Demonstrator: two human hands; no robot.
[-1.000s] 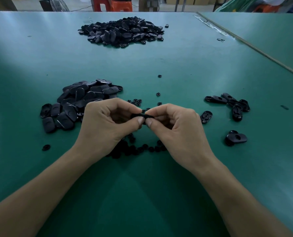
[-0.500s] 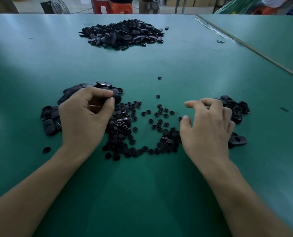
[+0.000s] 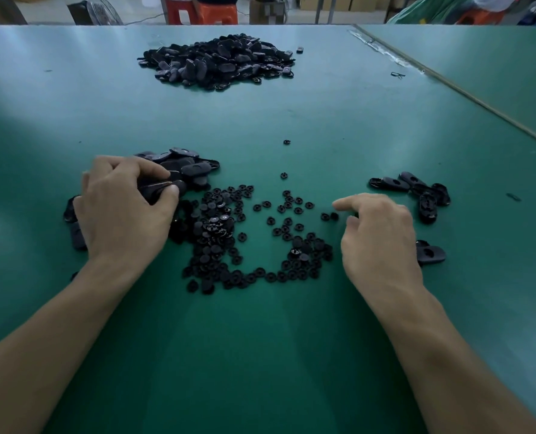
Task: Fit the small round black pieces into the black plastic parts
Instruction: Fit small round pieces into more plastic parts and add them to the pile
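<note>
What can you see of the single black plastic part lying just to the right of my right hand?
The single black plastic part is an oblong with rounded ends, slightly shiny, with one round hole in its top face. It lies flat on the green table, long axis running left to right, apart from the cluster of parts farther away. Its left end is hidden behind the right hand; contact cannot be told.

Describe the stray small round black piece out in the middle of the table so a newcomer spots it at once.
On the green table, look between the big far pile and the near scatter of round pieces. A nearer stray sits just beyond the scatter; the small round black piece lies farther out still.
</note>
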